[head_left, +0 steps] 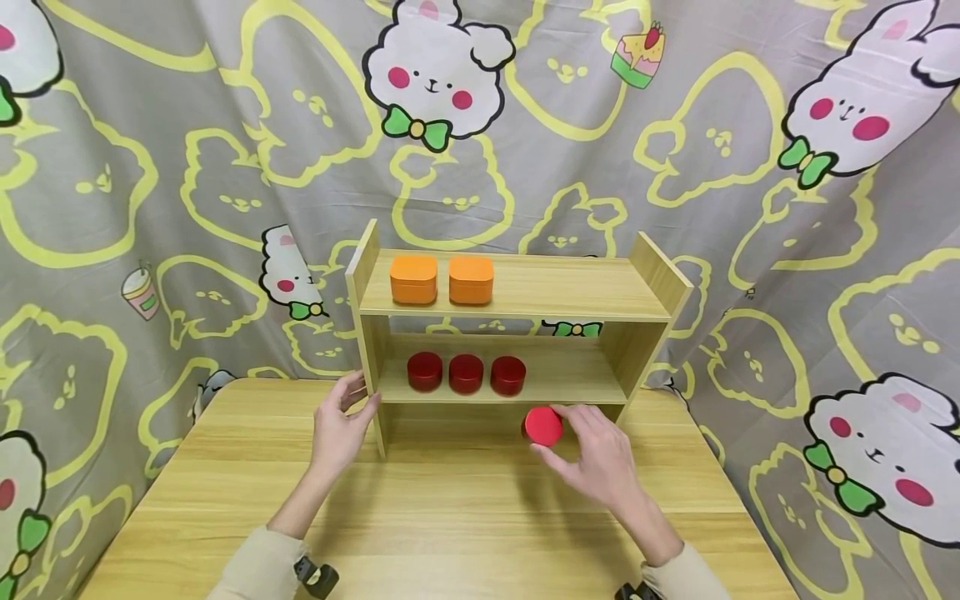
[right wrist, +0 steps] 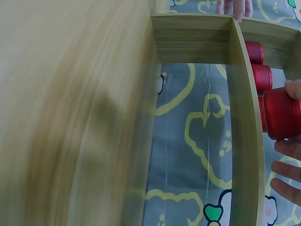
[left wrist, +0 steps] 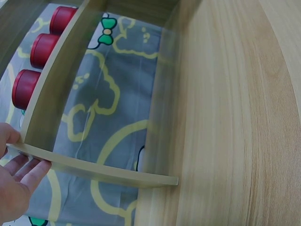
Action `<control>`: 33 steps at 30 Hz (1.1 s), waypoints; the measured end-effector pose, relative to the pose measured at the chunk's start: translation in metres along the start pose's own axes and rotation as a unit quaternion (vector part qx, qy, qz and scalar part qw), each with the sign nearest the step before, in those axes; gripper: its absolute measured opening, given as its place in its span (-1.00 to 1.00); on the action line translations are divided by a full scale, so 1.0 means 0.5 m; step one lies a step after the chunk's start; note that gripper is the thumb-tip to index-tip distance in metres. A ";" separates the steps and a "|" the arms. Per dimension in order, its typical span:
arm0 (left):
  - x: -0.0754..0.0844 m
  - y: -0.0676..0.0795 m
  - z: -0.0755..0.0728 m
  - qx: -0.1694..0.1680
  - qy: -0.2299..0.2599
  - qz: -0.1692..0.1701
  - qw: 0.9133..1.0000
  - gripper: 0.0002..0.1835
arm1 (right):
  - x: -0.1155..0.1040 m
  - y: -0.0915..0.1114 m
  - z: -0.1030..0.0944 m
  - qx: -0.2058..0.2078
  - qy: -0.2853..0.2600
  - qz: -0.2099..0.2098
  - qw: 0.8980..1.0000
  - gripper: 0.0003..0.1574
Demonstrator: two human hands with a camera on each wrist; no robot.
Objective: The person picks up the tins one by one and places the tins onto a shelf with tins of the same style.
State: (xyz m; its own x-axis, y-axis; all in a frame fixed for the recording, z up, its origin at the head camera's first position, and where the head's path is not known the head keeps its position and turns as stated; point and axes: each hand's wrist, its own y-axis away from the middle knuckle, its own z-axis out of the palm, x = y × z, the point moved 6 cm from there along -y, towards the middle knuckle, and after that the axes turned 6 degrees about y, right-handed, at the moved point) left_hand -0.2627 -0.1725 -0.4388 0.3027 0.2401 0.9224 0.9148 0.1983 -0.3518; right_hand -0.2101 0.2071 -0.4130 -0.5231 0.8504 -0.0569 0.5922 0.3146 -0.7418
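Observation:
My right hand (head_left: 600, 454) pinches a small round red tin (head_left: 543, 426) between thumb and fingers, in front of the wooden shelf (head_left: 555, 393) and a little below its middle board's front edge. The right wrist view shows this held tin (right wrist: 281, 115) large, covering part of the tins behind it. Three matching red tins (head_left: 466, 374) stand in a row on the middle board, toward the left. At the shelf's left side panel, my left hand (head_left: 341, 421) grips the front edge, thumb on one side and fingers on the other (left wrist: 16, 188).
Two orange square tins (head_left: 471, 280) stand on the top board's left half. The shelf stands toward the back of a wooden table (head_left: 450, 517), with side panels rising above its top. A patterned curtain (head_left: 585, 183) hangs close behind.

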 end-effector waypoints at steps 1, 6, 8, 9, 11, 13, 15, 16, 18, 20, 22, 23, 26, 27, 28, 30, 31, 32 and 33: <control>0.000 0.000 0.000 -0.002 0.001 0.000 1.000 -0.55 | 0.001 -0.003 0.000 0.003 0.002 0.002 1.000 -0.28; 0.000 0.000 0.000 -0.003 -0.002 -0.002 1.000 -0.55 | 0.009 -0.018 0.003 0.015 0.014 0.013 1.000 -0.29; 0.000 0.000 -0.001 0.000 -0.004 -0.001 1.000 -0.55 | 0.012 -0.025 0.004 0.017 0.021 0.021 0.999 -0.30; -0.001 -0.001 0.000 0.001 -0.004 -0.001 1.000 -0.55 | 0.014 -0.027 0.005 0.017 0.023 0.027 0.999 -0.29; -0.002 -0.001 0.000 0.004 -0.006 -0.001 1.000 -0.55 | 0.017 -0.032 0.006 0.016 0.029 0.039 0.999 -0.29; -0.003 -0.001 -0.001 0.007 -0.008 0.001 1.000 -0.55 | 0.019 -0.036 0.009 0.013 0.036 0.047 0.998 -0.29; -0.004 -0.001 -0.001 0.007 -0.012 0.003 1.000 -0.56 | 0.020 -0.039 0.013 0.012 0.041 0.052 0.998 -0.29; -0.005 -0.001 -0.001 0.007 -0.014 0.004 1.000 -0.56 | 0.020 -0.040 0.014 0.013 0.044 0.052 0.998 -0.28; -0.005 -0.001 -0.001 0.005 -0.016 0.006 1.000 -0.56 | 0.021 -0.043 0.016 0.017 0.050 0.051 0.997 -0.28; -0.005 -0.001 0.000 0.003 -0.017 0.006 1.000 -0.55 | 0.023 -0.046 0.018 0.024 0.055 0.049 0.997 -0.28; -0.006 -0.001 0.000 0.002 -0.017 0.005 1.000 -0.55 | 0.025 -0.049 0.020 0.027 0.061 0.050 0.997 -0.27; -0.007 -0.001 0.000 0.002 -0.017 0.005 1.000 -0.55 | 0.027 -0.050 0.021 0.028 0.063 0.052 0.996 -0.28; -0.008 -0.002 0.000 0.001 -0.016 0.005 1.000 -0.55 | 0.031 -0.053 0.025 0.025 0.067 0.060 0.996 -0.28; -0.008 -0.002 0.000 0.002 -0.015 0.004 1.000 -0.55 | 0.033 -0.055 0.026 0.022 0.068 0.063 0.995 -0.28; -0.008 -0.002 0.000 0.002 -0.014 0.003 1.000 -0.55 | 0.034 -0.056 0.027 0.021 0.068 0.066 0.995 -0.29; -0.008 -0.002 0.000 0.003 -0.012 0.000 1.000 -0.55 | 0.037 -0.058 0.029 0.020 0.067 0.071 0.995 -0.29; -0.008 -0.002 0.000 0.003 -0.011 0.000 1.000 -0.55 | 0.038 -0.059 0.030 0.019 0.067 0.072 0.995 -0.29; -0.007 -0.002 0.001 0.003 -0.011 -0.001 1.000 -0.55 | 0.039 -0.061 0.031 0.019 0.068 0.073 0.995 -0.28; -0.007 -0.002 0.001 0.003 -0.010 -0.001 1.000 -0.55 | 0.039 -0.062 0.031 0.019 0.070 0.073 0.995 -0.28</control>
State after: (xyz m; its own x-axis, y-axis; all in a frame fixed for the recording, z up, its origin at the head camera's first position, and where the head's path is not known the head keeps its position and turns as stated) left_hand -0.2649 -0.1732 -0.4417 0.2944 0.2589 0.9199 0.9139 0.2052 -0.3502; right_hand -0.2484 0.2074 -0.4015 -0.3416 0.9368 -0.0751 0.6304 0.1692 -0.7576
